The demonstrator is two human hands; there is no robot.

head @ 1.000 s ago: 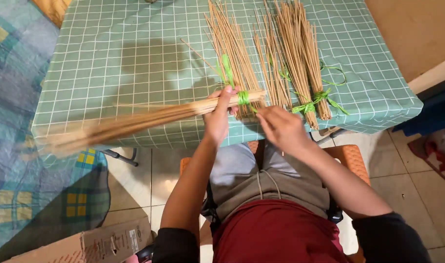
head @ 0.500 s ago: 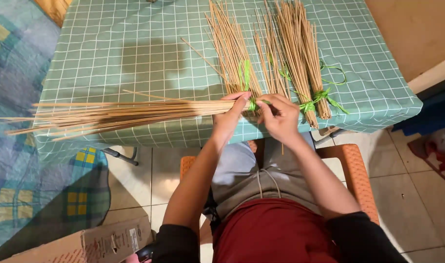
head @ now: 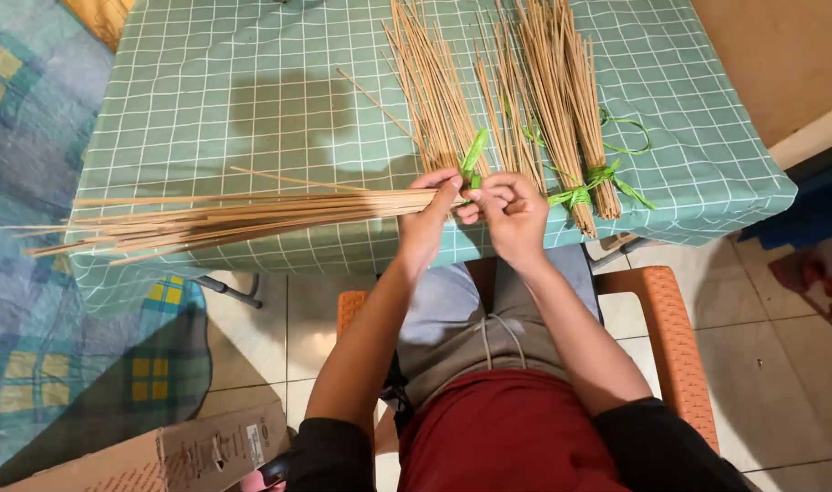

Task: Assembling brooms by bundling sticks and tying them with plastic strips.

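While the bundle of thin sticks (head: 243, 214) lies crosswise over the near edge of the table (head: 252, 82), its loose ends fan out past the left side and its gathered end sits in the left hand (head: 427, 214). That hand is closed around the gathered end, fingers curled over the top. The right hand (head: 512, 208) sits just beside it, fingers bent and pinching at a green strip (head: 473, 155) that stands up between the two hands; whether the strip is already wrapped round the sticks I cannot tell from this angle.

The sticks look light, dry and stiff but springy, and probably snap if bent hard. Loose, they slide against each other and splay, so the hold belongs at the gathered end, squeezed tight, with the long part left resting on the table. The strip looks soft, flat and flexible.

Beyond the hands, two more bundles lie lengthwise on the checked green tablecloth: one loose-looking bundle (head: 430, 87) and a tied bundle (head: 562, 100) with a green bow (head: 585, 191) near its close end.

An orange chair (head: 667, 328) holds the seated person. At lower left a brown cardboard box (head: 152, 456) lies on the floor, with a small pale printed label (head: 256, 444) on its side. A blue and yellow patterned cloth (head: 33, 346) covers the floor at left.
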